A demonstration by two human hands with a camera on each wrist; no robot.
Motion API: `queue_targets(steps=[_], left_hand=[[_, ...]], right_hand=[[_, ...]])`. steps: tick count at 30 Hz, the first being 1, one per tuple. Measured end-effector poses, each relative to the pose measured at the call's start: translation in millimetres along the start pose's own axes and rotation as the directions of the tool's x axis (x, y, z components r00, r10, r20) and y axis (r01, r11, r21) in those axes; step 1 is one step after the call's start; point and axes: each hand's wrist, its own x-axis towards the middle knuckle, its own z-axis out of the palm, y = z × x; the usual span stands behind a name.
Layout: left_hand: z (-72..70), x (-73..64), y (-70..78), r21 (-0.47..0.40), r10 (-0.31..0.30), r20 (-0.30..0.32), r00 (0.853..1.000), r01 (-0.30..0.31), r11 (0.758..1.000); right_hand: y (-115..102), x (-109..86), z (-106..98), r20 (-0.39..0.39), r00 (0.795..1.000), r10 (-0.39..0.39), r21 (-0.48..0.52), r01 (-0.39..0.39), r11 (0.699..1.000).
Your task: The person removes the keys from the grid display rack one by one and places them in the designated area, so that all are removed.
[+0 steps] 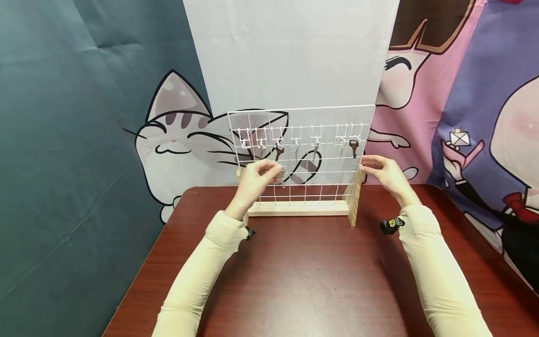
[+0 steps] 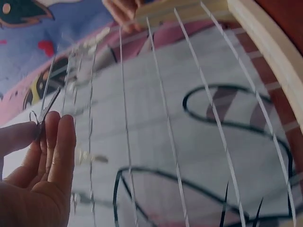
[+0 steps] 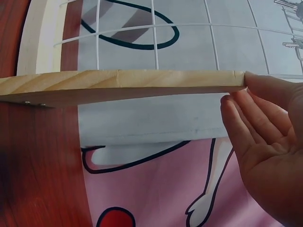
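A white wire grid rack [image 1: 301,109] in a wooden stand is upright on the table, with a row of hooks across its upper part. In front of its left half, my left hand [image 1: 255,179] pinches a silver key [image 2: 49,105] with a small ring between thumb and fingers. My right hand [image 1: 386,175] grips the top of the rack's right wooden post [image 3: 142,80], thumb on one face and fingers on the other. Several keys hang from the hooks, among them a dark-headed key [image 1: 353,148] at the right and another dark-headed key [image 1: 280,150] left of the middle.
The reddish-brown table [image 1: 303,271] extends in front of the rack. A printed cloth backdrop [image 1: 294,56] with cartoon figures hangs close behind it. On the right wrist sits a small black camera [image 1: 390,225].
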Motion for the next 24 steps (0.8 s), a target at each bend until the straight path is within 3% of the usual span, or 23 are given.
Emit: queue_targets(steps=[4, 9, 13, 16, 19, 24], left_hand=[[23.4, -1.0, -3.7, 0.0, -0.037, 0.072, 0.997, 0.037, 0.999], [54.5, -0.6, -11.8, 0.004, -0.109, 0.154, 0.982, 0.11, 0.994], [80.4, -2.6, -24.7, -0.021, -0.141, 0.201, 0.969, 0.148, 0.989], [98.5, -8.1, -35.9, 0.019, -0.159, 0.219, 0.963, 0.159, 0.987], [115.8, -14.4, -47.5, 0.053, -0.19, 0.251, 0.949, 0.182, 0.982], [141.2, -21.7, -66.3, 0.038, -0.246, 0.327, 0.912, 0.247, 0.968]], right_hand=[[-1, -0.3, -1, 0.013, 0.999, 0.03, -0.041, -0.029, 0.999], [-2, -0.4, -1, 0.011, 0.999, 0.049, -0.062, -0.048, 0.997], [-2, -0.8, 0, 0.012, 0.998, 0.063, -0.044, -0.062, 0.997], [-1, -0.5, 1, 0.02, 0.998, 0.066, -0.039, -0.065, 0.997], [0, 0.0, 0, 0.023, 0.997, 0.067, -0.048, -0.066, 0.997], [1, -0.4, -3, 0.01, 0.998, 0.061, -0.065, -0.06, 0.996]])
